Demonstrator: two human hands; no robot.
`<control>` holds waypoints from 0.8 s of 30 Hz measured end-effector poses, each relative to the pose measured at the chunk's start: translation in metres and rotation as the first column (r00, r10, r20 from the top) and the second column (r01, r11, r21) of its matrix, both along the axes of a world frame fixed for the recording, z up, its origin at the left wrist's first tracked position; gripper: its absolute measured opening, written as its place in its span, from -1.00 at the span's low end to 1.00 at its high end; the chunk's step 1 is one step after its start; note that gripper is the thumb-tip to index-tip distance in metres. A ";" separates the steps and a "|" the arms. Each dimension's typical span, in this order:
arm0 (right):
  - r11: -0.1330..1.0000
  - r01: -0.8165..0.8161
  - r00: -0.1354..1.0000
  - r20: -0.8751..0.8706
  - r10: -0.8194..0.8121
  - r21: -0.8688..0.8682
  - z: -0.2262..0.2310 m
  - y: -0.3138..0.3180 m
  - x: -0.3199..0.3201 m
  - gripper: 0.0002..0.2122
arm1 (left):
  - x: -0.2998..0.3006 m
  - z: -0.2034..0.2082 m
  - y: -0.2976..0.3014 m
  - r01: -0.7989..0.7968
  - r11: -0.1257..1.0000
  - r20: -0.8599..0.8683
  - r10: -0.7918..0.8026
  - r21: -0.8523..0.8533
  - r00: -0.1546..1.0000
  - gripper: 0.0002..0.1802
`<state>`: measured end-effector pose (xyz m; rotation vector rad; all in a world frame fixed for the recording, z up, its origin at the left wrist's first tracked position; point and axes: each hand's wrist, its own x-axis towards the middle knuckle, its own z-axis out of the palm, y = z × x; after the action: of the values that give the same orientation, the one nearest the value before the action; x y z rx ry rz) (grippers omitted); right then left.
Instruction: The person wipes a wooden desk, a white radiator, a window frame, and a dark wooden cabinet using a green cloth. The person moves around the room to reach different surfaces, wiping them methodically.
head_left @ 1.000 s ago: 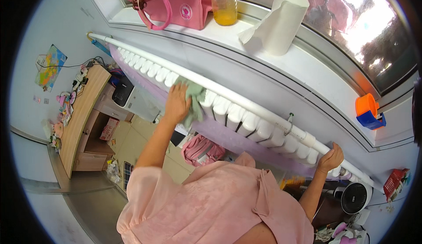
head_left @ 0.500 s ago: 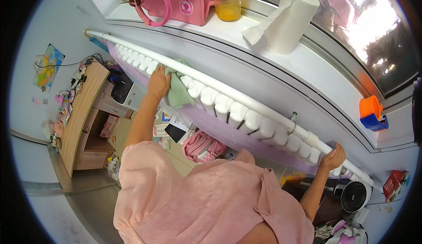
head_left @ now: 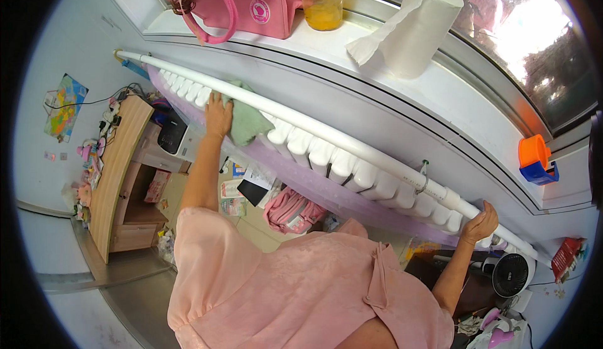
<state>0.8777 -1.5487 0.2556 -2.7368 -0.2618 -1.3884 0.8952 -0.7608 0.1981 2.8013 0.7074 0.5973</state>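
My left hand [head_left: 218,118] grasps the green cloth [head_left: 249,121] by one edge, atop the white radiator [head_left: 317,154] — my right hand [head_left: 480,223] curls round the white pipe [head_left: 352,147], farther right.

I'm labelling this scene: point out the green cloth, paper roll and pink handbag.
Green cloth [head_left: 248,121], head view: draped middle.
Paper roll [head_left: 416,33], head view: curved side.
Pink handbag [head_left: 275,8], head view: front panel.

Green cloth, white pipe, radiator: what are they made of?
Cloth: soft matte fabric; it drapes and creases. Fiber unclear.
Pipe: smooth, white, slight sheen; plastic or painted metal, look leaves it open.
Radiator: probably metal with glossy white paint, judging by the bright, smooth, rounded columns.
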 end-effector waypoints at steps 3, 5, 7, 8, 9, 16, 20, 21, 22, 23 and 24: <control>1.000 -0.012 1.000 0.015 0.012 0.008 -0.003 0.000 -0.001 -0.69 | -0.016 0.001 -0.060 0.138 0.990 0.146 -0.135 -0.013 0.980 -0.40; 0.999 -0.030 0.999 0.026 0.029 0.015 -0.002 -0.001 0.000 -0.69 | -0.025 0.002 -0.100 0.229 0.973 0.218 -0.222 -0.006 0.950 -0.43; 0.998 -0.050 0.998 0.030 0.050 0.025 0.003 0.004 0.002 -0.69 | -0.033 0.007 -0.138 0.301 0.954 0.267 -0.294 0.016 0.918 -0.47; 0.998 -0.061 0.998 0.019 0.060 0.031 0.004 0.003 0.002 -0.69 | -0.036 0.012 -0.157 0.293 0.956 0.260 -0.285 0.009 0.922 -0.49; 0.997 -0.066 0.998 0.019 0.065 0.034 0.004 0.003 0.002 -0.69 | -0.039 0.017 -0.177 0.285 0.959 0.253 -0.276 0.001 0.927 -0.52; 0.993 -0.118 0.989 0.094 0.117 0.008 0.013 0.010 0.001 -0.76 | -0.052 0.024 -0.270 0.351 0.934 0.218 -0.357 0.068 0.908 -0.55; 0.990 -0.139 0.983 0.121 0.136 0.018 0.014 0.011 0.000 -0.81 | -0.064 0.040 -0.338 0.410 0.905 0.193 -0.424 0.111 0.885 -0.53; 0.989 -0.148 0.982 0.125 0.144 0.022 0.016 0.011 -0.001 -0.81 | -0.068 0.040 -0.355 0.434 0.893 0.191 -0.450 0.119 0.873 -0.53; 0.987 -0.156 0.980 0.130 0.151 0.026 0.016 0.010 -0.001 -0.82 | -0.073 0.039 -0.370 0.461 0.883 0.194 -0.469 0.086 0.862 -0.49; 0.986 -0.161 0.978 0.139 0.155 0.035 0.015 0.009 -0.001 -0.82 | -0.074 0.039 -0.385 0.476 0.875 0.196 -0.484 0.092 0.853 -0.48; 0.990 -0.138 0.979 0.157 0.133 0.024 0.012 0.008 0.000 -0.82 | -0.079 0.039 -0.398 0.489 0.867 0.192 -0.499 0.096 0.845 -0.48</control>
<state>0.8777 -1.5407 0.2675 -2.5332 -0.4200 -1.5539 0.8165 -1.1592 0.2367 2.7307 -0.0814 0.7886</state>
